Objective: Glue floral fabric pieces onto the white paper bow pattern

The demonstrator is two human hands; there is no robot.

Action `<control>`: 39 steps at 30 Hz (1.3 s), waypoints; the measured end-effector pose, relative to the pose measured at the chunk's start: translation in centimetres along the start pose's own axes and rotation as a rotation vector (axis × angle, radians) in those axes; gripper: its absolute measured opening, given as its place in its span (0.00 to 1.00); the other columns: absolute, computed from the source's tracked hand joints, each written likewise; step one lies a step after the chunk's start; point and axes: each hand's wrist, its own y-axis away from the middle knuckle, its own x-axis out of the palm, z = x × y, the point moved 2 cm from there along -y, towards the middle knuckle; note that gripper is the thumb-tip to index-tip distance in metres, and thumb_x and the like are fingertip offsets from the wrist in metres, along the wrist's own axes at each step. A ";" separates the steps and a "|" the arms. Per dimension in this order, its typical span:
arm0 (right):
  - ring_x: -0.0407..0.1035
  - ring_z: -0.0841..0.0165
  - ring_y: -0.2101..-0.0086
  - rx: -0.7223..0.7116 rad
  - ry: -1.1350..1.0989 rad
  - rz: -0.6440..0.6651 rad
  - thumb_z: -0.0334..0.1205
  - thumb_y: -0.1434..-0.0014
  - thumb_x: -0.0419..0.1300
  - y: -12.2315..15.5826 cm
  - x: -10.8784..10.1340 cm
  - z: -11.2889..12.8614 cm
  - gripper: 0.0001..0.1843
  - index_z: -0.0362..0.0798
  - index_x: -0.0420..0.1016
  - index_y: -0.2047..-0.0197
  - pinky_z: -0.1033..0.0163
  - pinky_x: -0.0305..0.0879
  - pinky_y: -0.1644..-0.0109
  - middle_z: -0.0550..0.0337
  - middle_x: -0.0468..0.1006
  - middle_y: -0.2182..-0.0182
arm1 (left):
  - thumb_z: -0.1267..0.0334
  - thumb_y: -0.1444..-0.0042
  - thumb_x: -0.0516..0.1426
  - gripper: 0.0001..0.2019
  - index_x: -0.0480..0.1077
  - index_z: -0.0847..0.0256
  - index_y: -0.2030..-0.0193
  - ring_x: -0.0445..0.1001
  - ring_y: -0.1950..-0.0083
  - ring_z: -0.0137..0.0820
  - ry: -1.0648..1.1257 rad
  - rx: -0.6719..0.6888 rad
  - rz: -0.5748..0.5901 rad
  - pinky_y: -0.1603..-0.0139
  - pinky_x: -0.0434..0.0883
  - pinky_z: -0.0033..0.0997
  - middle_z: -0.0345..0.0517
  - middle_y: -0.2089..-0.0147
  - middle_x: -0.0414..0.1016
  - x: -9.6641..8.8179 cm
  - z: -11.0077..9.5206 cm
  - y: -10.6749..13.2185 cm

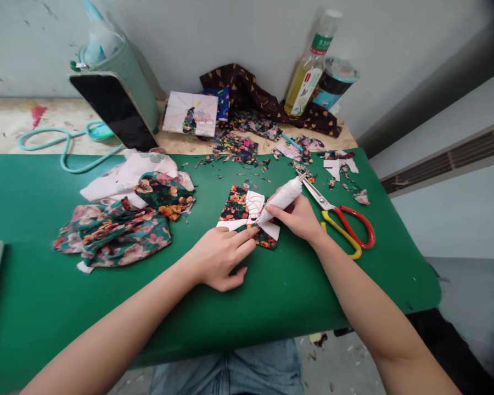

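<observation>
Card (234,207) partly covered in flowered cloth, under a white tube (285,195)

Two bare hands meet over a small card lying flat in the middle of a green table (288,296). The right hand (299,218) is closed around the tube, its narrow end pointing down at the card; whether it touches is too small to tell. The left hand (222,258) grips nothing: its fingertips rest on the card's near edge, seemingly steadying it.

The work looks part done. Dark flowered cloth covers the card's upper left and lower right. White areas remain: a middle patch with drawn lines and pale wedges to either side, probably left to fill. The left fingers hide part of the near edge.

Red-and-yellow scissors (323,202) lie just beside the right hand, tips near the tube's back end, and could get in its way. Left of the card sits a heap of flowered fabric (127,236). Beyond it are small scraps (241,148), another picture card (177,109), a crumpled brown cloth (242,88), a phone (113,112) propped on a pale green holder (142,82), and a bottle of yellow liquid (307,90). These stand clear of the hands.
</observation>
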 end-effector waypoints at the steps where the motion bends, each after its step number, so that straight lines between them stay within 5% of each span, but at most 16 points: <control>1: 0.75 0.60 0.67 -0.004 0.007 0.004 0.54 0.54 0.70 0.0 0.0 0.0 0.24 0.50 0.67 0.61 0.52 0.75 0.62 0.55 0.79 0.66 | 0.56 0.46 0.50 0.20 0.68 0.67 0.52 0.78 0.62 0.38 0.001 -0.001 0.002 0.67 0.71 0.42 0.60 0.35 0.67 0.0 0.0 0.0; 9: 0.75 0.60 0.65 -0.061 0.072 0.022 0.54 0.51 0.69 0.0 -0.1 0.0 0.22 0.49 0.68 0.60 0.53 0.75 0.61 0.53 0.79 0.65 | 0.56 0.45 0.50 0.19 0.68 0.66 0.51 0.78 0.62 0.38 0.017 -0.013 0.020 0.66 0.72 0.41 0.60 0.35 0.66 0.0 0.0 0.1; 20: 0.74 0.62 0.68 0.016 -0.111 -0.079 0.55 0.58 0.72 -0.4 -0.3 0.2 0.26 0.51 0.68 0.63 0.55 0.74 0.61 0.60 0.79 0.68 | 0.58 0.46 0.51 0.18 0.67 0.66 0.52 0.77 0.66 0.36 0.041 0.005 -0.021 0.69 0.71 0.41 0.60 0.35 0.67 0.2 0.0 0.2; 26: 0.73 0.64 0.66 -0.050 -0.264 -0.230 0.53 0.58 0.72 -0.8 -1.1 -0.1 0.25 0.53 0.67 0.62 0.56 0.74 0.58 0.61 0.77 0.68 | 0.60 0.43 0.54 0.20 0.62 0.63 0.45 0.73 0.47 0.43 0.089 -0.078 -0.341 0.49 0.70 0.44 0.58 0.40 0.71 -0.4 1.6 0.6; 29: 0.73 0.64 0.64 -0.055 -0.353 -0.337 0.52 0.58 0.72 -1.2 -1.6 -0.3 0.26 0.54 0.65 0.62 0.56 0.74 0.56 0.62 0.76 0.67 | 0.53 0.46 0.59 0.31 0.56 0.62 0.39 0.64 0.37 0.48 0.151 -0.188 -0.382 0.38 0.63 0.52 0.60 0.35 0.65 -0.2 3.4 0.8; 34: 0.73 0.61 0.61 -0.043 -0.356 -0.408 0.55 0.58 0.71 -1.9 -2.1 -0.3 0.25 0.54 0.65 0.63 0.54 0.75 0.57 0.60 0.74 0.67 | 0.42 0.53 0.64 0.52 0.42 0.62 0.29 0.47 0.27 0.57 0.232 -0.315 -0.282 0.31 0.53 0.61 0.67 0.27 0.45 0.7 6.4 0.6; 39: 0.73 0.62 0.65 -0.037 -0.385 -0.423 0.55 0.62 0.72 -2.1 -2.0 -0.1 0.27 0.53 0.64 0.66 0.55 0.75 0.60 0.61 0.74 0.69 | 0.39 0.56 0.64 0.59 0.35 0.61 0.27 0.47 0.27 0.57 0.242 -0.271 -0.216 0.30 0.48 0.62 0.65 0.27 0.47 1.0 7.6 -0.2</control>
